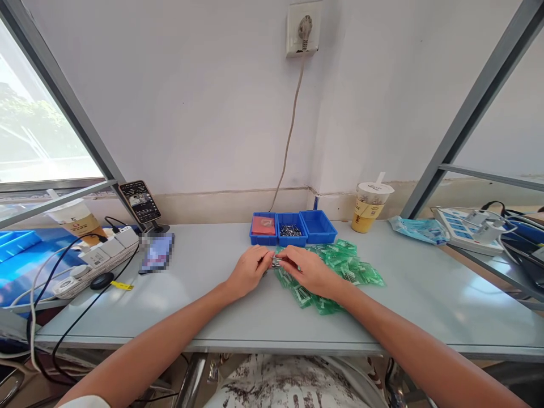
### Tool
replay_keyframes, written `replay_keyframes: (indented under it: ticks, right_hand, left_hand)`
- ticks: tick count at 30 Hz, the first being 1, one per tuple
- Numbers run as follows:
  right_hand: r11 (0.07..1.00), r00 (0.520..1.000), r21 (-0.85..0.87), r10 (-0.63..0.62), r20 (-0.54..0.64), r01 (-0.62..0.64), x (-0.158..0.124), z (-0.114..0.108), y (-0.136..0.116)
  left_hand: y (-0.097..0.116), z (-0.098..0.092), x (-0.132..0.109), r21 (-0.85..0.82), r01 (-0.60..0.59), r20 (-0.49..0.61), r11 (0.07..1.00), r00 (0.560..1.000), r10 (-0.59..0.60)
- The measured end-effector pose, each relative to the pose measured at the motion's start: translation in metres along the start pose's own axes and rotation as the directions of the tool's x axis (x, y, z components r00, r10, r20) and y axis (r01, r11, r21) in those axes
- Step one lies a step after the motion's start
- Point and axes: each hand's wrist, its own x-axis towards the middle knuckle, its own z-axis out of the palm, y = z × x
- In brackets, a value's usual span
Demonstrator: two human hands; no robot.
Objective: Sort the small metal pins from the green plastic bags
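Note:
My left hand (250, 268) and my right hand (309, 268) meet over the middle of the grey table (212, 306). Both pinch a small metallic part (276, 262) between their fingertips. A heap of small green plastic packets (340, 266) lies under and to the right of my right hand. Just behind my hands stand three joined blue bins (292, 228): the left one holds something red, the middle one holds small dark metal pieces, the right one looks empty.
A drink cup with a straw (369, 207) stands at the back right, next to a blue packet (419, 229). On the left are a phone on a stand (140, 202), another phone lying flat (156, 252), a power strip with cables (102, 258) and another cup (74, 218).

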Motion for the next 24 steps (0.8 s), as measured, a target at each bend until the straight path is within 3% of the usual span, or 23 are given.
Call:
replay_keyframes:
  ticks: [3, 5, 8, 10, 11, 13, 15, 17, 21, 24]
  right_hand:
    - [0.999, 1.000, 0.033, 0.004, -0.004, -0.004, 0.0017, -0.0003, 0.0005]
    - [0.977, 0.995, 0.190, 0.098, 0.020, -0.100, 0.0035, -0.0001, -0.0013]
    - [0.781, 0.946, 0.534, 0.264, 0.187, -0.323, 0.0063, 0.0009, -0.0033]
    - [0.628, 0.902, 0.647, 0.298, 0.313, -0.432, 0.0073, 0.0019, -0.0033]
    - [0.603, 0.891, 0.656, 0.303, 0.338, -0.454, 0.0073, 0.0026, -0.0032]
    - [0.693, 0.913, 0.595, 0.310, 0.264, -0.407, 0.0063, 0.0038, -0.0030]
    - [0.861, 0.958, 0.421, 0.270, 0.096, -0.285, 0.0045, 0.0047, -0.0030]
    - [0.956, 0.981, 0.227, 0.192, -0.007, -0.185, 0.0028, 0.0053, -0.0025]
    - [0.992, 0.995, 0.096, 0.088, -0.054, -0.083, 0.0027, 0.0058, -0.0002]
    - [0.951, 0.984, 0.259, 0.176, -0.016, -0.166, 0.0051, 0.0059, 0.0010]
  left_hand:
    - [-0.0013, 0.0008, -0.0010, 0.007, -0.021, 0.011, 1.000, 1.000, 0.021]
    - [-0.0020, 0.0013, -0.0018, 0.017, -0.049, 0.015, 0.999, 0.999, 0.048]
    - [-0.0025, 0.0017, -0.0025, 0.047, -0.100, 0.008, 0.994, 0.995, 0.100]
    - [-0.0030, 0.0019, -0.0025, 0.068, -0.127, 0.002, 0.990, 0.992, 0.128]
    - [-0.0033, 0.0019, -0.0022, 0.073, -0.132, 0.002, 0.989, 0.991, 0.133]
    - [-0.0039, 0.0020, -0.0015, 0.067, -0.117, 0.003, 0.991, 0.993, 0.117]
    - [-0.0040, 0.0019, -0.0005, 0.051, -0.074, 0.000, 0.996, 0.997, 0.074]
    - [-0.0035, 0.0018, 0.0002, 0.036, -0.024, -0.005, 0.999, 1.000, 0.024]
    - [-0.0015, 0.0020, -0.0003, 0.031, 0.001, 0.028, 1.000, 1.000, -0.002]
    - [-0.0006, 0.0022, -0.0018, 0.047, -0.047, 0.040, 0.998, 0.998, 0.045]
